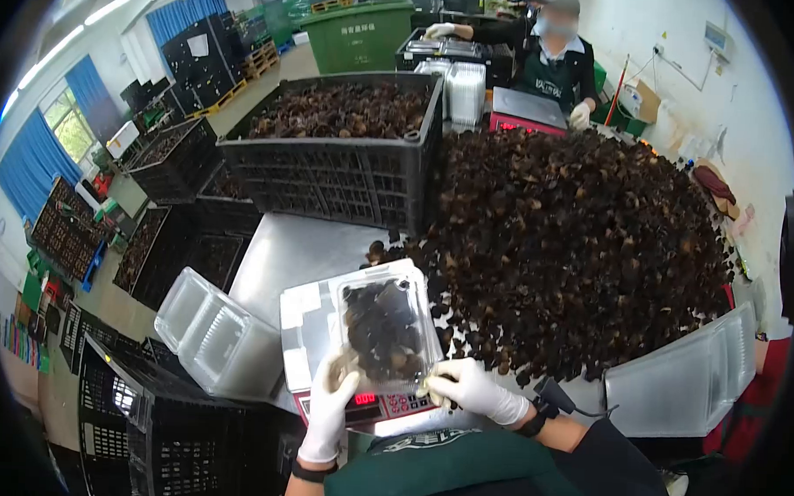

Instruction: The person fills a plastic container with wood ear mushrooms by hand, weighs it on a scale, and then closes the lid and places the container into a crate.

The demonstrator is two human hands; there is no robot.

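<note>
A clear plastic clamshell box [384, 331] with dark wood ear mushrooms inside is between my gloved hands, over a digital scale [305, 332] with a lit red display. My left hand [329, 403] is closed on the box's near left edge. At the near right corner, my right hand [472, 389] pinches the rim between thumb and fingers. Its lid appears to be down over the mushrooms. A large heap of wood ear mushrooms [572, 254] spreads on the metal table [305, 245] to the right and beyond the box.
A black crate [329, 180] full of mushrooms stands at the table's far left. Nested clear boxes lie at left [223, 342] and right [681, 380]. Black crates [167, 441] are stacked low at left. Across the heap, a co-worker [556, 70] stands by another scale [529, 111].
</note>
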